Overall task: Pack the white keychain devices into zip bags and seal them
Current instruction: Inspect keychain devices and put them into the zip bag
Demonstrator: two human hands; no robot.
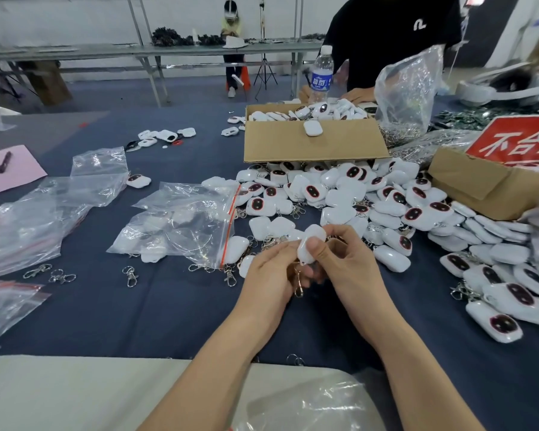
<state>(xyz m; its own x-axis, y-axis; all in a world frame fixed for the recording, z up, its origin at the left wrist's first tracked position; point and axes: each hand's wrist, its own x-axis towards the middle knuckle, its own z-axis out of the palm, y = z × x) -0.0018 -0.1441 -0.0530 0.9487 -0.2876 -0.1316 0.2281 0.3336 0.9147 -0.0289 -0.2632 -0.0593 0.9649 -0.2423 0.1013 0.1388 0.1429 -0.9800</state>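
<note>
Head view: left hand and right hand together pinch one white keychain device above the blue-covered desk, its metal clasp dangling below, part-filled zip bag lying just left, loose device pile behind and right.

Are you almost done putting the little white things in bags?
Not nearly. One zip bag already holds a few devices. The left hand and right hand hold one white device, its clip dangling. A big pile and a full cardboard box are left to pack.
</note>
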